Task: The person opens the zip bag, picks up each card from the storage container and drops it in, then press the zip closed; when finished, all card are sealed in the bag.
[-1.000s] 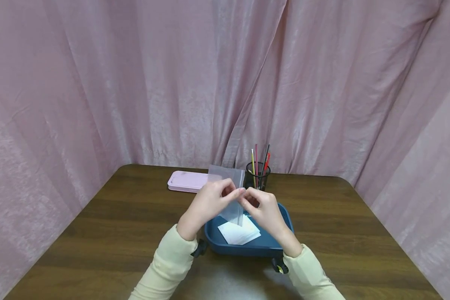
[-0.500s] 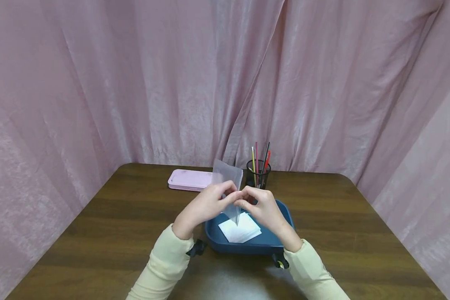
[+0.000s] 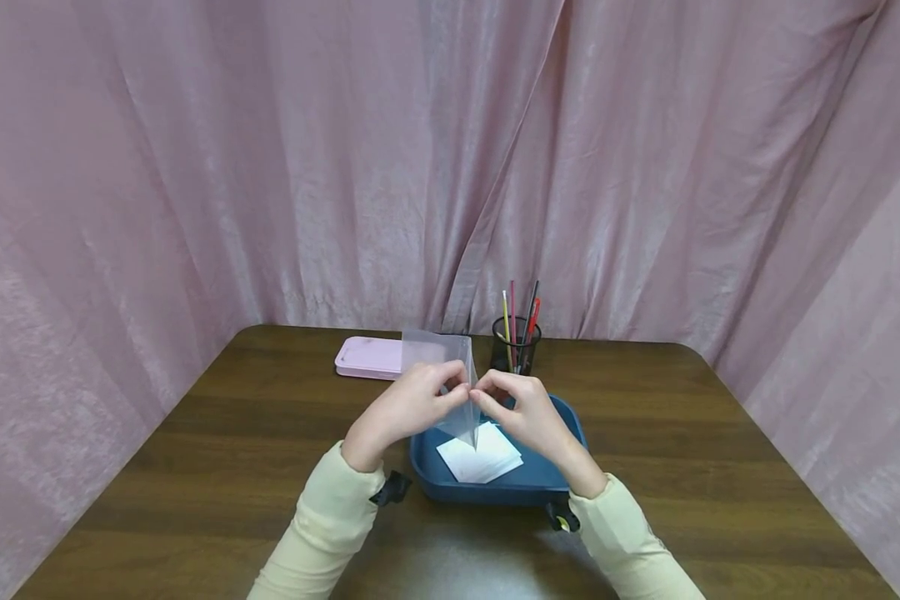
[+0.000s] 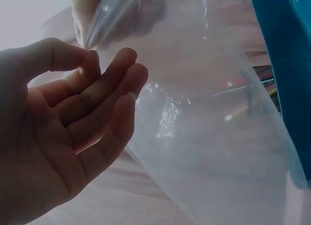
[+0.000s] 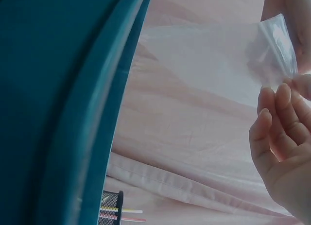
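Observation:
A clear zip bag [image 3: 459,421] is held up over the blue tray [image 3: 487,495], its opening edge toward the right. My left hand [image 3: 414,400] pinches that edge between thumb and index finger, as the left wrist view shows, where the bag [image 4: 204,137] spreads beyond the fingers. My right hand [image 3: 521,412] pinches the same edge from the other side, its thumb and fingertip close to the left hand's. In the right wrist view the edge of the bag [image 5: 279,43] runs down to the right fingertips. Below, several white paper sheets [image 3: 480,458] lie in the tray, partly behind the bag.
Behind the left hand lies a pink pencil case [image 3: 369,357]. A black mesh pen cup [image 3: 502,354] with several pencils and a red pen stands behind the tray. Pink curtains [image 3: 345,167] hang past the far edge of the brown wooden table [image 3: 270,433].
The bag has swung, and its upper part now leans further left over the pink case. Both hands have shifted slightly left and still pinch its edge.

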The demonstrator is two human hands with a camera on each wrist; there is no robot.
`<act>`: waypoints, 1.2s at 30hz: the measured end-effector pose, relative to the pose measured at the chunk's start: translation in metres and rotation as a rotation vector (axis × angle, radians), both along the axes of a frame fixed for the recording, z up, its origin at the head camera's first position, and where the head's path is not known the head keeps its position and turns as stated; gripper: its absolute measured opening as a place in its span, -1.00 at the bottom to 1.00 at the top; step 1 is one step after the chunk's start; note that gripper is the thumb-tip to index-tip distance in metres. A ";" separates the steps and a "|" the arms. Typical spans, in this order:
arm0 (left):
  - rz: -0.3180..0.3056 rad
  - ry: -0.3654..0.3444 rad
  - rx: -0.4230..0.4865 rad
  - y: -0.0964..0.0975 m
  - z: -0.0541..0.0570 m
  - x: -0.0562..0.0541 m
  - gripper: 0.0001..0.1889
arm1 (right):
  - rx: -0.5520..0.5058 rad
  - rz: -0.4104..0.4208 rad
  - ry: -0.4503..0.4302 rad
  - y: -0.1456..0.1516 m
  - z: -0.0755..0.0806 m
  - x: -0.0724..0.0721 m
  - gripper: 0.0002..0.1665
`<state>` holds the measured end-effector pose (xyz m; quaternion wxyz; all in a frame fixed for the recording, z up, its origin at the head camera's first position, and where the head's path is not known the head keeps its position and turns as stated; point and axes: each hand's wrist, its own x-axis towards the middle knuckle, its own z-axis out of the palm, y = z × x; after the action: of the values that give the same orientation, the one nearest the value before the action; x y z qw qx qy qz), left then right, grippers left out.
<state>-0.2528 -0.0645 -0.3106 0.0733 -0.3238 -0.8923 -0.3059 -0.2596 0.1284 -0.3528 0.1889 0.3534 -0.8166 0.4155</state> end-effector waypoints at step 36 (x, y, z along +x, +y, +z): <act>-0.144 -0.114 0.131 -0.005 -0.003 -0.020 -0.89 | -0.076 0.050 -0.018 0.002 -0.002 -0.007 -0.81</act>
<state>-0.2729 -0.0694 -0.3135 0.0212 -0.3636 -0.8476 -0.3859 -0.2670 0.1309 -0.3543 0.1843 0.3628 -0.7927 0.4539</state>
